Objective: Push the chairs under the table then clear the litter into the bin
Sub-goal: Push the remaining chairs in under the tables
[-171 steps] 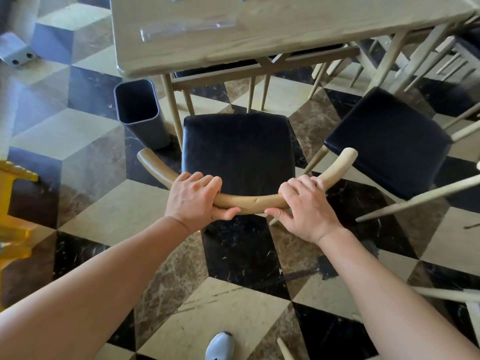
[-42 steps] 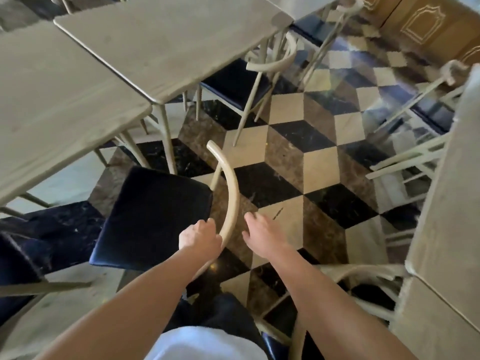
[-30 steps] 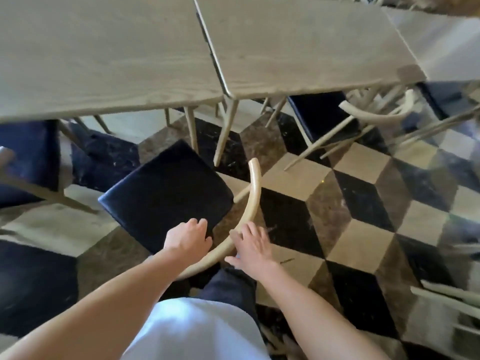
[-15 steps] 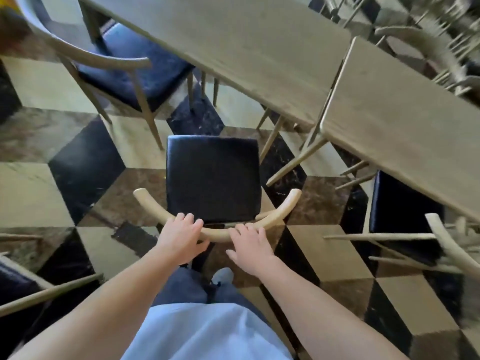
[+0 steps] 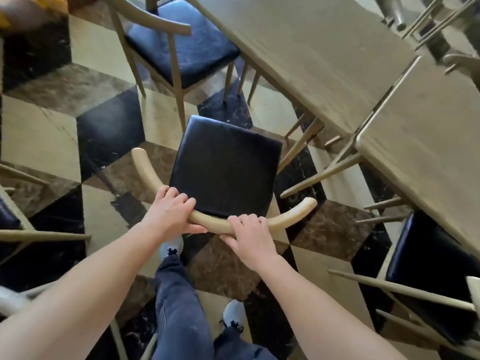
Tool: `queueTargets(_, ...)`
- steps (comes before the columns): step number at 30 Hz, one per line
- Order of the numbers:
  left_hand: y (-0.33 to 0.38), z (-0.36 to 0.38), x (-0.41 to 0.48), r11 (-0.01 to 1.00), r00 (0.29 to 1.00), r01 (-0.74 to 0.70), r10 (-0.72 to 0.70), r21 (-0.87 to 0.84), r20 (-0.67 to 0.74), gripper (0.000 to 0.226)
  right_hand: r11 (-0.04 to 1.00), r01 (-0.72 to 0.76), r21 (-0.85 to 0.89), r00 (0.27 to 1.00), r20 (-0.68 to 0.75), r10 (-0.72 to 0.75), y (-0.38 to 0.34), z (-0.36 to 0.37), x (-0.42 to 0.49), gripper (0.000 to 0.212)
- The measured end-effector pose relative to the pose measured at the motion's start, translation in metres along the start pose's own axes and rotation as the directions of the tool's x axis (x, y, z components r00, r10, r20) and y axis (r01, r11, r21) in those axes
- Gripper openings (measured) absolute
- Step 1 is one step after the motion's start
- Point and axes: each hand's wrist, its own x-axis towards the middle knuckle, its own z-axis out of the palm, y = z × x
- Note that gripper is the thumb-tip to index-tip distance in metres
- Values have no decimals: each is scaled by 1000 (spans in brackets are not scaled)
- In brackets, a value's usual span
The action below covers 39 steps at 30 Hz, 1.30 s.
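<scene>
Our fingers [image 5: 181, 198] are curled over the curved pale wooden backrest rail [image 5: 223, 224], both hands clamped on it: left hand [image 5: 170, 213] toward the left bend, right hand [image 5: 250, 236] just right of the middle. That rail belongs to the chair with the black padded square seat [image 5: 223, 167], which sits out on the checkered marble floor [image 5: 39, 136], its front corner near the legs of the long light wood worktop [image 5: 311, 53] but not tucked under. Another blue-seated wooden chair [image 5: 181, 48] stands beside the worktop further up. Our jeans-clad leg [image 5: 179, 302] is right behind the rail.
</scene>
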Motion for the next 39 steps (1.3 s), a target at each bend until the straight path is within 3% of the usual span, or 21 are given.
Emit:
queueTargets(5, 0, 15, 6, 999, 999, 22, -23, -48, -30, 105, 999, -31, -34, 990, -137, 27, 3, 17, 3, 44)
queueTargets(9, 3, 22, 6, 998, 989, -23, 15, -58, -145, 101, 998, -25, -51, 975, -222, 13, 8, 23, 1, 41)
queueTargets(11, 2, 16, 9, 998, 996, -25, 20, -58, -93, 105, 999, -38, -11, 965, -262, 33, 7, 25, 0, 38)
queueTargets(15, -8, 6, 12, 998, 1000, -9, 9, -57, 1, 117, 998, -63, 30, 959, -274, 69, 0, 24, 7, 37)
queueTargets(30, -67, -34, 75, 995, 991, -102, 101, 6, 87, 99, 980, -180, 90, 932, -302, 199, -20, 8, 74, 35)
queueTargets(39, -97, -59, 148, 982, 981, -186, 186, 9, 52, 94, 961, -243, 131, 908, -319, 273, -1, -11, 134, 38)
